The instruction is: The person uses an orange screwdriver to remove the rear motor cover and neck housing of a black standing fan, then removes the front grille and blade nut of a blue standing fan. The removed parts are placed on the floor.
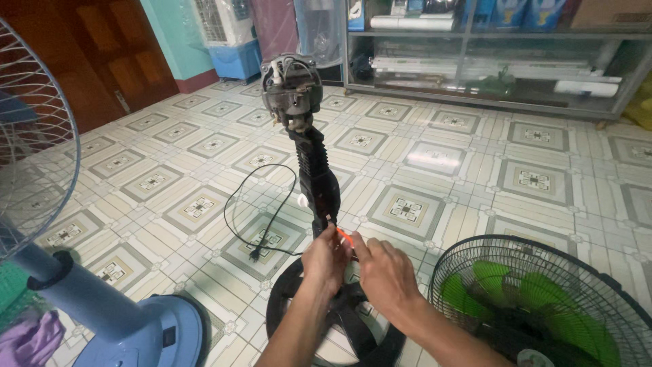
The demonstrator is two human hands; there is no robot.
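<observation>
Head view: a stripped pedestal fan stands upright on the tiled floor (475,136), its black column (318,178) rising from a dark ring-shaped base (285,309) and carrying the bare motor (291,85) at the top, with no guard or blades fitted. This upright stance places the lower end of the column directly below the camera, within reach of both hands. The left hand (324,259) is curled closed around the foot of the column just above the base, apparently to steady the stand. The right hand (386,273) meets it from the other side, thumb and forefinger pinched together on a thin orange wire (345,236) that emerges at the lower end of the column; the remaining fingers are folded loosely, and whether they grip anything else cannot be determined. The black power cord (248,207) lies in an open loop on the tiles to the left of the column, its plug (255,255) resting free on the floor and connected to nothing in view. A detached wire guard holding green blades (536,302) lies flat at lower right, just beside the base and apart from both hands. A light blue fan (129,323) stands at lower left, with its cage at the frame edge. Glass-fronted shelving (489,61) lines the far wall.
</observation>
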